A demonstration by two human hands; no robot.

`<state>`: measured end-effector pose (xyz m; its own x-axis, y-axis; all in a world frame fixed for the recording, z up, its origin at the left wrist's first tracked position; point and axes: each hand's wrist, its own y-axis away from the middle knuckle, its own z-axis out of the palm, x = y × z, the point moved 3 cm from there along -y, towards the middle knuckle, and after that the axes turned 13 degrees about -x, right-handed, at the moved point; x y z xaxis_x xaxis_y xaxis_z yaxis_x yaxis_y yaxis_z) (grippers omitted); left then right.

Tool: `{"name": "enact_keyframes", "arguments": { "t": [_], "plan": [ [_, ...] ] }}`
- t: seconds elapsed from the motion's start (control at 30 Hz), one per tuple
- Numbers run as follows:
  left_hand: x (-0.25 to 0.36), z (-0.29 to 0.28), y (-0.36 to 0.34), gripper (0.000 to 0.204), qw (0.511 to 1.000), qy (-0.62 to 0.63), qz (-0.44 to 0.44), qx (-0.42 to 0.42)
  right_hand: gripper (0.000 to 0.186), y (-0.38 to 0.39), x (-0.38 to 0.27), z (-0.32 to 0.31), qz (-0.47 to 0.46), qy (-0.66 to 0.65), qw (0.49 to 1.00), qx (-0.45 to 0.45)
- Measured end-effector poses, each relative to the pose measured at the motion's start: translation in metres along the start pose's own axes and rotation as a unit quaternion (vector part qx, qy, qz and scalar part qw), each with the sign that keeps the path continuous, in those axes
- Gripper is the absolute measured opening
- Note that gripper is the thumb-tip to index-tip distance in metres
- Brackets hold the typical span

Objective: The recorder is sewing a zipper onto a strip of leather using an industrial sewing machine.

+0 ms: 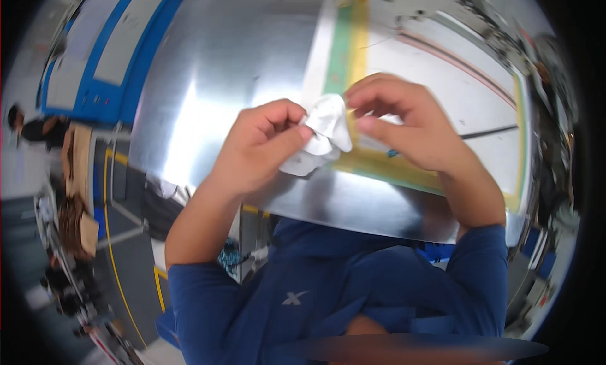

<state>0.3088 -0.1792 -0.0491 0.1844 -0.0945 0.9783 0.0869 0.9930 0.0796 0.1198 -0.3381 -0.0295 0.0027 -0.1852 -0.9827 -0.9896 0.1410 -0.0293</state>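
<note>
Mid-frame, my left hand (265, 144) pinches a crumpled white cloth (329, 122) over the metal table (189, 81); my right hand (407, 119), fingers parted, hovers beside it.

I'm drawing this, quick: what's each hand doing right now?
Left hand: closed, pinching a crumpled white cloth.
Right hand: open, loosely curled beside the cloth.

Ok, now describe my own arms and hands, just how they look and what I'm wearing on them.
Your left hand and right hand are ungloved, and no watch or bracelet shows. Your forearms are bare below short, dark blue sleeves, which match the shirt. No marking is visible on either sleeve.
</note>
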Motion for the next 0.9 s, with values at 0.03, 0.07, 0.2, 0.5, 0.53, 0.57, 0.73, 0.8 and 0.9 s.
{"name": "enact_keyframes", "arguments": {
  "t": [0.03, 0.07, 0.2, 0.5, 0.53, 0.57, 0.73, 0.8, 0.9],
  "plan": [
    [0.002, -0.011, 0.019, 0.013, 1.000, -0.008, 0.015, 0.019, 0.023, 0.001, -0.003, -0.002, -0.026, 0.102, 0.994, 0.020],
    [0.004, -0.031, 0.044, 0.010, 0.995, -0.061, 0.051, 0.063, 0.024, 0.005, -0.003, -0.006, -0.025, 0.111, 0.993, 0.023],
    [0.011, -0.112, 0.175, 0.019, 0.897, -0.119, 0.088, 0.416, 0.025, 0.048, 0.019, -0.040, 0.031, 0.109, 0.990, 0.088],
    [-0.115, -0.179, 0.314, 0.045, 0.728, -0.185, -0.323, 0.576, 0.027, 0.118, 0.061, -0.130, 0.146, 0.156, 0.958, 0.190],
    [-0.116, -0.173, 0.300, 0.049, 0.739, -0.145, -0.308, 0.582, 0.027, 0.122, 0.061, -0.133, 0.147, 0.154, 0.955, 0.205],
    [-0.115, -0.170, 0.289, 0.054, 0.750, -0.106, -0.291, 0.585, 0.027, 0.125, 0.060, -0.134, 0.149, 0.155, 0.954, 0.208],
    [-0.046, -0.166, 0.235, 0.035, 0.697, -0.232, -0.052, 0.677, 0.024, 0.157, 0.041, -0.131, 0.149, 0.171, 0.946, 0.230],
    [-0.023, -0.157, 0.213, 0.022, 0.733, -0.314, 0.034, 0.603, 0.021, 0.148, 0.047, -0.120, 0.172, 0.173, 0.937, 0.252],
    [-0.013, -0.121, 0.149, 0.016, 0.756, -0.468, -0.045, 0.455, 0.017, 0.121, 0.057, -0.112, 0.156, 0.158, 0.952, 0.213]
  ]
}}
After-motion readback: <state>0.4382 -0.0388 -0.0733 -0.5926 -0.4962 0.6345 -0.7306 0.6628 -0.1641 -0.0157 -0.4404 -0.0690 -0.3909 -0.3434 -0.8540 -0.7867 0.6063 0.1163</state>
